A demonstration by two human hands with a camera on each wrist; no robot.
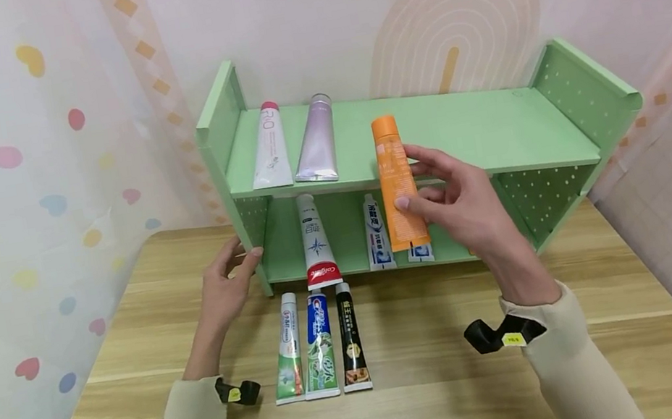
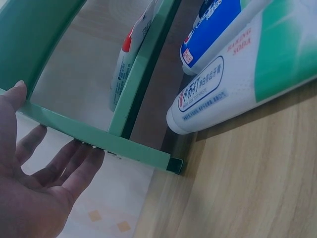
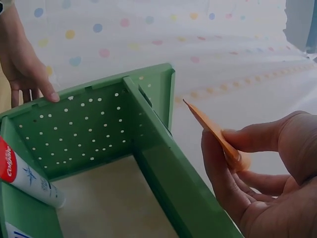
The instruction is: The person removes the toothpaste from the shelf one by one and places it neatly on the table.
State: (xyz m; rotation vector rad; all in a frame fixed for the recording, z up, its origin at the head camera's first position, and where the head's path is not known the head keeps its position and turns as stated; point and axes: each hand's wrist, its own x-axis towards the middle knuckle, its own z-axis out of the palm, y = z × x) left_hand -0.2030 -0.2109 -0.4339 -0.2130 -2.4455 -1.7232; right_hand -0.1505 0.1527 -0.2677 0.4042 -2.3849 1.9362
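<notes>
My right hand (image 1: 463, 200) pinches an orange tube (image 1: 396, 181) between thumb and fingers, cap up. It is in front of the upper tier of a green two-tier shelf (image 1: 462, 131). In the right wrist view the orange tube (image 3: 218, 134) appears nearly edge-on. My left hand (image 1: 226, 285) holds the shelf's left side panel, thumb at the front edge and fingers on the outer face; the left wrist view shows this grip on the panel (image 2: 69, 126). On the upper tier lie a white tube with a pink cap (image 1: 270, 147) and a lilac tube (image 1: 316, 139).
The lower tier holds a Colgate toothpaste tube (image 1: 317, 242), a blue-and-white toothpaste tube (image 1: 376, 232) and another tube (image 1: 421, 253), partly hidden. On the wooden table (image 1: 432, 399) before the shelf lie a green-and-white tube (image 1: 287, 349), a blue-and-green tube (image 1: 318, 344) and a black tube (image 1: 351, 339).
</notes>
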